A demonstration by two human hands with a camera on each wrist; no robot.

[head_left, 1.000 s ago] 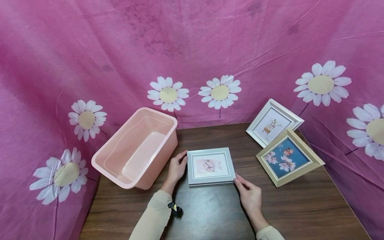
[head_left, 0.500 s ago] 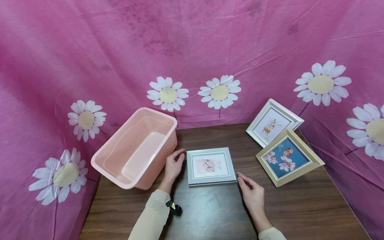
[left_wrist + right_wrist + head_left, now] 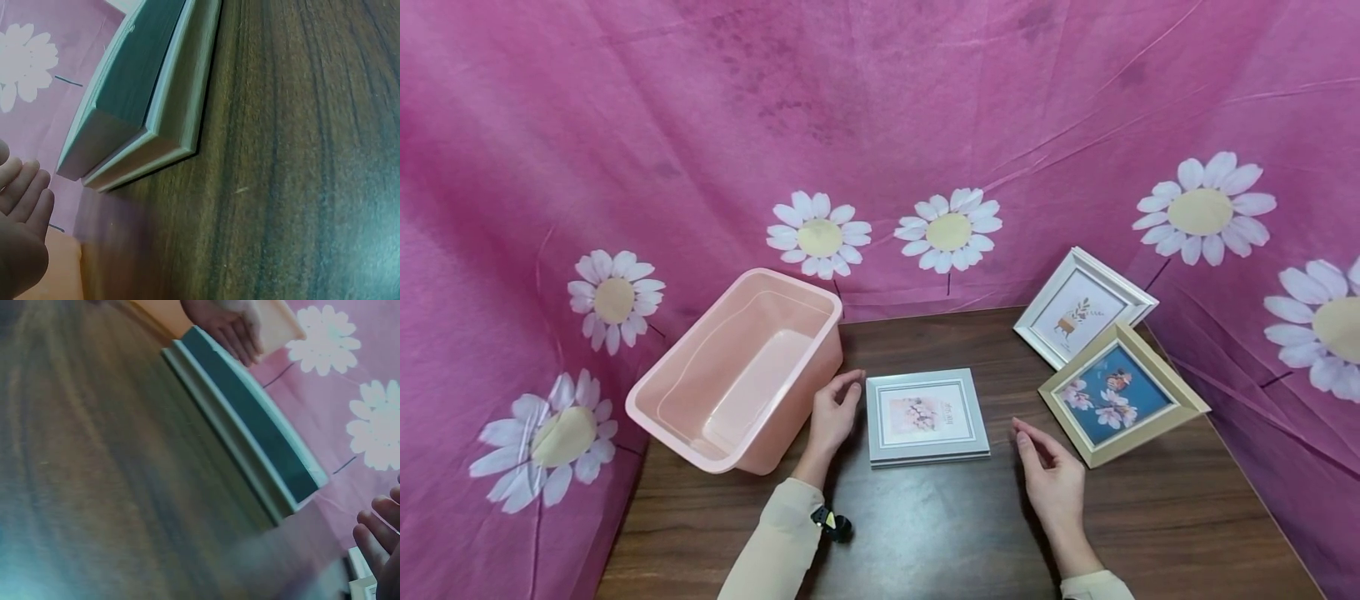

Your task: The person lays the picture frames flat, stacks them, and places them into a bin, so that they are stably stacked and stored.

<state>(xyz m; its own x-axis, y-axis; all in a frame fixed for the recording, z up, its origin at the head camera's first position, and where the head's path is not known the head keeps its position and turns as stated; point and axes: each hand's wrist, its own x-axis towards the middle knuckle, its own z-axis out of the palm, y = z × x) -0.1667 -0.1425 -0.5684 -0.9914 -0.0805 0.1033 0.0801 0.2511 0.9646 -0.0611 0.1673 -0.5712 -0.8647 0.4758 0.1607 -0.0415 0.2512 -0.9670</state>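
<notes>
One pink bin stands upright; two hands flank stacked frames.

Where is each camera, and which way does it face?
Head: worn on the head, facing forward and down at the table and frame stack; left hand, right hand and sleeves show.
Left wrist: on that wrist, facing the stack's edges; left hand at left.
Right wrist: on that wrist, facing the stack's edge; right hand lower right, left hand above.
Both wrist views show the stack and flowered cloth.
</notes>
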